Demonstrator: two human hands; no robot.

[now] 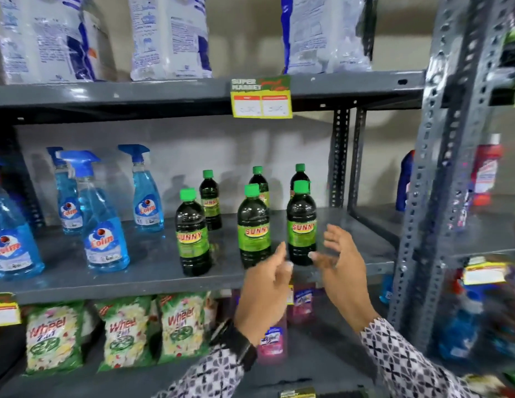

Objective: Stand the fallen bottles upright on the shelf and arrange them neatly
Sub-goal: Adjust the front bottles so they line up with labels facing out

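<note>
Your left hand (265,285) and right hand (341,268) are spread, empty, flanking the front right Sunny bottle (301,222); six bottles stand upright on the shelf (135,280).

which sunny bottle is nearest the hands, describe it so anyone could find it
Find the grey middle shelf below the yellow price tag. Six green-capped bottles stand there; it is the front-row bottle farthest right, between the open hands.

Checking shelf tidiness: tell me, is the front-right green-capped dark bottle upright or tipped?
Upright: the front-right green-capped dark bottle stands on its base, cap on top.
</note>
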